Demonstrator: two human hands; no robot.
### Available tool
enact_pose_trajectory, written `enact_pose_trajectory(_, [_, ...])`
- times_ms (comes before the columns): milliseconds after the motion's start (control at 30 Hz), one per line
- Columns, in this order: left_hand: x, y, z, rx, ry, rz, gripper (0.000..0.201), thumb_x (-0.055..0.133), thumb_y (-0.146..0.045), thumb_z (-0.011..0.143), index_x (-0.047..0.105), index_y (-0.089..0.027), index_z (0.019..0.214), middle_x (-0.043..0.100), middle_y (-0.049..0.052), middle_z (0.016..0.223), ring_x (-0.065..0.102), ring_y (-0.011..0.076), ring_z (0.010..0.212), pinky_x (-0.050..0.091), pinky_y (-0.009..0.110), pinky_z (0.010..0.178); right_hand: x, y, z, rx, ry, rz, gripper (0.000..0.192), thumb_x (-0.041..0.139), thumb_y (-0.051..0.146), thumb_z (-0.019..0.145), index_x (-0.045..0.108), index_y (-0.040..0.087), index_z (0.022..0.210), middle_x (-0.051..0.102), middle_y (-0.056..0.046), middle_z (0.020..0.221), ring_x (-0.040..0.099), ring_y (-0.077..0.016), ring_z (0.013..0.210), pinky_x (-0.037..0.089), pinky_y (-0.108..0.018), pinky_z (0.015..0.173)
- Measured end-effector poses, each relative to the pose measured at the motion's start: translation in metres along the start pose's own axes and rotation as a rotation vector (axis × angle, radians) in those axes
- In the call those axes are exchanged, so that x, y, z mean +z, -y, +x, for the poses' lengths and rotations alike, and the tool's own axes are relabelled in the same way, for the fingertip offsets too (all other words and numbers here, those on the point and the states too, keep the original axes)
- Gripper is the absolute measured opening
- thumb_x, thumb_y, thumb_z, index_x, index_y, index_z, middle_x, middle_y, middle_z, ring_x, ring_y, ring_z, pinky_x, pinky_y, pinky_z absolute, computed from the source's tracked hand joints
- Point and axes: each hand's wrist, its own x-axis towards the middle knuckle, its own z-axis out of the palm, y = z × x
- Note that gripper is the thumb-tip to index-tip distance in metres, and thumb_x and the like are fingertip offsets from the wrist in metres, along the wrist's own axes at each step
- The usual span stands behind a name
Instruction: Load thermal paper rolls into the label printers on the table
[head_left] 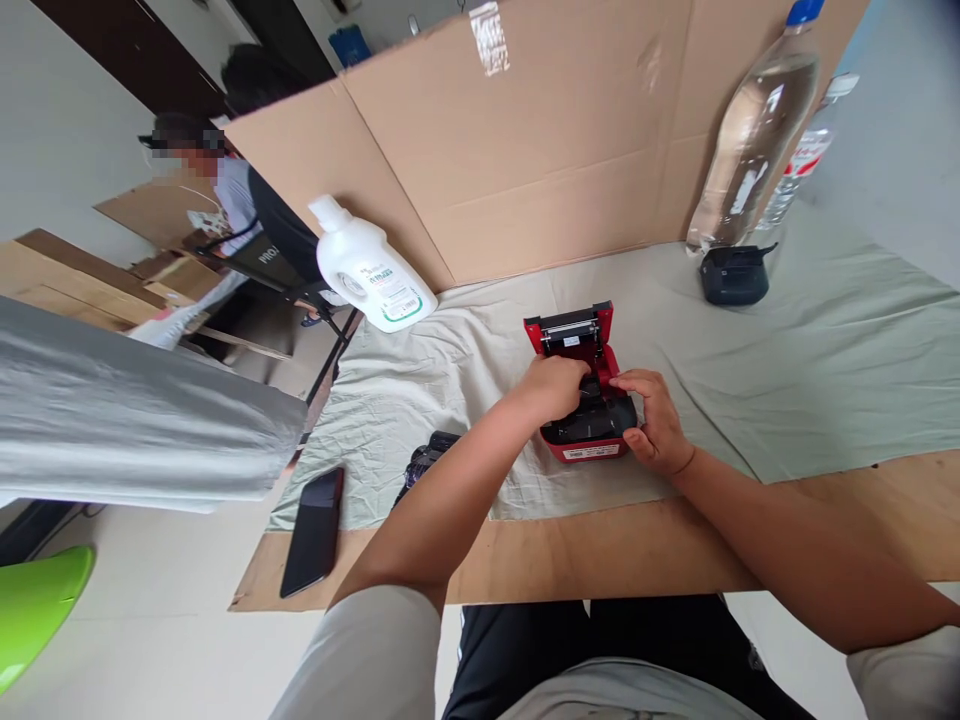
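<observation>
A red and black label printer (587, 447) rests on the cloth before me, its lid (571, 328) raised and a roller showing along the lid's edge. My left hand (556, 388) reaches into the open body with curled fingers; whatever they pinch is hidden inside. Against the printer's right side, my right hand (655, 420) grips the casing, fingers on the upper edge and thumb lower down near the front corner. A label with small print faces me on the printer's front.
A phone (313, 532) and a black wrapped item (427, 460) lie left of my forearm. A white detergent bottle (375, 270) leans at the cardboard panel (555, 150). Rightward stand a large water bottle (757, 140), a smaller bottle (806, 160) and a black device (735, 275). Another person sits far left.
</observation>
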Motion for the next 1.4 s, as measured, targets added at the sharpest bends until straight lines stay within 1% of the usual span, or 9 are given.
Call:
enact_pose_trajectory(133, [-0.001, -0.014, 0.018, -0.064, 0.214, 0.367, 0.023, 0.062, -0.010, 0.076, 0.074, -0.013, 0.095, 0.075, 0.017, 0.104, 0.066, 0.0350, 0.111, 0.038, 0.050, 0.108, 0.000, -0.002, 0.000, -0.033, 0.019, -0.015, 0.058, 0.036, 0.064, 0.095, 0.049, 0.022, 0.133, 0.060, -0.014, 0.114, 0.056, -0.0323, 0.109, 0.048, -0.056, 0.093])
enact_pose_trajectory(233, [0.000, -0.013, 0.016, -0.056, 0.178, 0.406, 0.028, 0.063, -0.016, 0.078, 0.072, -0.016, 0.105, 0.074, 0.013, 0.112, 0.066, 0.0310, 0.113, 0.040, 0.046, 0.108, 0.000, -0.003, 0.000, -0.049, 0.020, -0.017, 0.059, 0.035, 0.065, 0.096, 0.050, 0.021, 0.132, 0.060, -0.015, 0.114, 0.055, -0.0327, 0.109, 0.048, -0.056, 0.093])
enact_pose_trajectory(367, [0.004, 0.001, 0.004, -0.012, -0.036, 0.128, 0.037, 0.068, -0.018, 0.071, 0.071, -0.019, 0.108, 0.073, 0.008, 0.116, 0.066, 0.0268, 0.110, 0.047, 0.039, 0.103, 0.000, -0.003, 0.001, -0.062, 0.016, -0.023, 0.059, 0.034, 0.065, 0.096, 0.052, 0.021, 0.132, 0.061, -0.015, 0.113, 0.056, -0.0328, 0.108, 0.048, -0.055, 0.092])
enact_pose_trajectory(467, [-0.003, 0.022, -0.011, 0.095, -0.110, -0.368, 0.037, 0.066, -0.016, 0.068, 0.070, -0.016, 0.105, 0.073, 0.008, 0.113, 0.067, 0.0224, 0.103, 0.051, 0.034, 0.094, 0.000, -0.004, 0.001, -0.062, 0.018, -0.028, 0.060, 0.034, 0.065, 0.096, 0.052, 0.021, 0.131, 0.061, -0.015, 0.113, 0.057, -0.0329, 0.108, 0.048, -0.055, 0.092])
enact_pose_trajectory(633, [-0.056, 0.090, -0.063, 0.005, -0.019, -0.891, 0.044, 0.073, -0.034, 0.065, 0.070, -0.013, 0.104, 0.073, 0.007, 0.090, 0.065, 0.0163, 0.072, 0.053, 0.031, 0.071, -0.001, -0.004, 0.000, -0.055, 0.039, -0.056, 0.062, 0.031, 0.066, 0.096, 0.053, 0.020, 0.132, 0.062, -0.014, 0.113, 0.058, -0.0334, 0.108, 0.048, -0.056, 0.093])
enact_pose_trajectory(800, [-0.111, 0.185, -0.135, -0.324, 0.005, -0.586, 0.054, 0.080, -0.035, 0.054, 0.067, -0.014, 0.102, 0.072, 0.008, 0.100, 0.067, 0.0235, 0.091, 0.053, 0.036, 0.083, 0.000, -0.002, 0.002, -0.077, 0.024, -0.079, 0.057, 0.033, 0.060, 0.097, 0.054, 0.020, 0.132, 0.062, -0.015, 0.111, 0.058, -0.0334, 0.105, 0.049, -0.056, 0.091])
enact_pose_trajectory(967, [-0.089, 0.248, -0.174, -0.634, 0.024, -0.166, 0.044, 0.071, -0.034, 0.053, 0.064, -0.016, 0.092, 0.070, 0.008, 0.099, 0.065, 0.0273, 0.099, 0.051, 0.037, 0.089, 0.002, -0.001, 0.002, -0.078, 0.017, -0.092, 0.056, 0.033, 0.059, 0.097, 0.055, 0.020, 0.131, 0.062, -0.015, 0.110, 0.057, -0.0336, 0.105, 0.049, -0.056, 0.090])
enact_pose_trajectory(1200, [-0.034, 0.240, -0.181, -0.689, -0.055, 0.166, 0.059, 0.062, -0.018, 0.056, 0.061, -0.020, 0.115, 0.059, 0.013, 0.130, 0.051, 0.0372, 0.124, 0.044, 0.048, 0.101, 0.002, -0.001, 0.002, -0.081, 0.015, -0.106, 0.054, 0.032, 0.057, 0.097, 0.056, 0.021, 0.130, 0.062, -0.014, 0.110, 0.057, -0.0333, 0.105, 0.050, -0.056, 0.090])
enact_pose_trajectory(1400, [-0.033, 0.198, -0.180, -0.293, 0.113, 0.170, 0.040, 0.058, -0.023, 0.067, 0.066, -0.021, 0.106, 0.064, 0.007, 0.118, 0.052, 0.0295, 0.119, 0.042, 0.041, 0.105, 0.001, -0.002, 0.002, -0.083, 0.026, -0.119, 0.053, 0.032, 0.057, 0.097, 0.055, 0.021, 0.128, 0.063, -0.014, 0.110, 0.058, -0.0328, 0.105, 0.049, -0.055, 0.090])
